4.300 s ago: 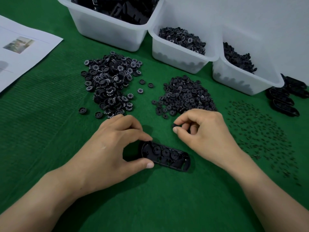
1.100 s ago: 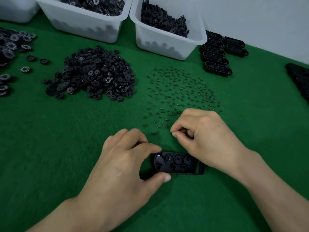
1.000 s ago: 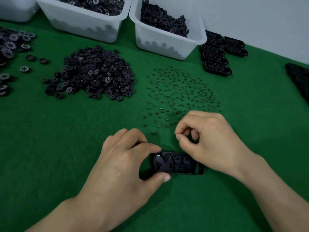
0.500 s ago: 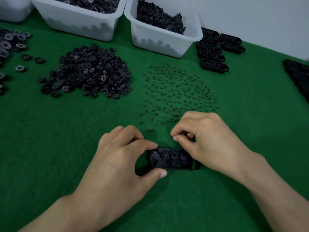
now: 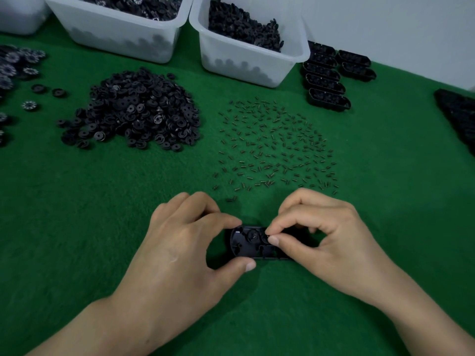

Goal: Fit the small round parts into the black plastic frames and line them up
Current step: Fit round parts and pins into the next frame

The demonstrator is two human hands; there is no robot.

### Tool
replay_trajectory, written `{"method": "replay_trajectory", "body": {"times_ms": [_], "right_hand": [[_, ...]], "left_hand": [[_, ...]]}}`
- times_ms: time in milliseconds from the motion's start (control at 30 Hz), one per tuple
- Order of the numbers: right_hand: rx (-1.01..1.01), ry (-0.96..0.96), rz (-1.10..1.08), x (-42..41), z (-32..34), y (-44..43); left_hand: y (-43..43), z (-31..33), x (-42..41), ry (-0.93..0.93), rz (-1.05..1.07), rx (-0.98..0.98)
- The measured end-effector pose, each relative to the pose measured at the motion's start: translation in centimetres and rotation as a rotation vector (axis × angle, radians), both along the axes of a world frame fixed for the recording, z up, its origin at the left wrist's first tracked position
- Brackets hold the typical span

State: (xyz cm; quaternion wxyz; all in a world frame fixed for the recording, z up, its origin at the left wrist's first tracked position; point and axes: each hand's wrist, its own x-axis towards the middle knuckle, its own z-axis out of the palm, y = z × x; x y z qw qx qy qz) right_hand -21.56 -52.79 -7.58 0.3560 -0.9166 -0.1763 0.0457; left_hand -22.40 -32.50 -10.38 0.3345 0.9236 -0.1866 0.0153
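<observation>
The right hand [image 5: 321, 240] has come down. Half a second ago its pinched thumb and forefinger hung just behind the black frame [image 5: 244, 249], at the near edge of the scattered springs [image 5: 275, 150]. Now the fingertips [image 5: 273, 240] rest on the frame's middle, pinching a small piece [image 5: 267, 236] too tiny to identify (probably a spring, given where the hand was). The left hand [image 5: 185, 253] grips the frame's left end as before, forefinger on the far edge and thumb on the near one. It pins the frame flat on the green mat [image 5: 77, 227], right in front of the person.

Round parts [image 5: 253, 236] sit seated in the uncovered left half of the frame; the rest is hidden under the right hand.

So the fetching looks finished and the placing has begun – this frame seems close to complete. It would then join the row of frames [image 5: 326, 83] beside the right tub [image 5: 246, 70]. The pile of discs [image 5: 136, 119] lies well apart, back and to the left.
</observation>
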Motion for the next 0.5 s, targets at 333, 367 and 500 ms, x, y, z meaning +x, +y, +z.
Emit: {"method": "replay_trajectory", "body": {"times_ms": [333, 367, 500], "right_hand": [[-0.254, -0.186, 0.107, -0.1, 1.0, 0.2], [-0.288, -0.196, 0.122, -0.1, 1.2, 0.3], [-0.351, -0.113, 0.128, 0.5, 1.6, 0.9]], "left_hand": [[0.0, 0.0, -0.1, 0.005, -0.007, -0.004], [0.0, 0.0, -0.1, 0.005, -0.006, -0.001], [0.0, 0.0, -0.1, 0.011, -0.004, 0.003]]}}
